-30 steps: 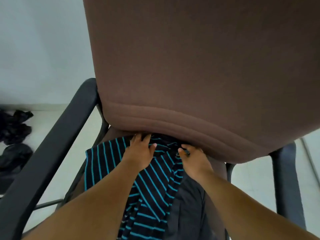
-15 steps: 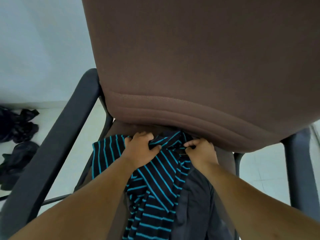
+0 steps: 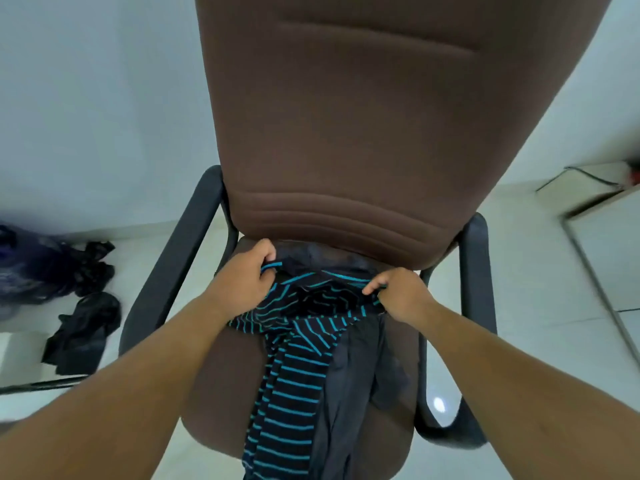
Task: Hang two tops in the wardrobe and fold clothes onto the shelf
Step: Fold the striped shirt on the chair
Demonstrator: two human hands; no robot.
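Striped top (image 3: 294, 368): on chair seat (image 3: 221, 368), upper edge at 12 o'clock near the backrest (image 3: 346, 133). Left hand (image 3: 242, 278) and right hand (image 3: 401, 292) each grip that edge, fingers curled into the cloth. Advice: lift both corners evenly, clear of the dark garment (image 3: 360, 368) lying just beside at 3 o'clock. Armrests (image 3: 180, 244) flank the seat and may snag the hem. Black clothes (image 3: 83, 327) on floor, 9 o'clock.

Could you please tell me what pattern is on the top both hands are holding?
The striped top is black with thin turquoise stripes, seen in the head view.
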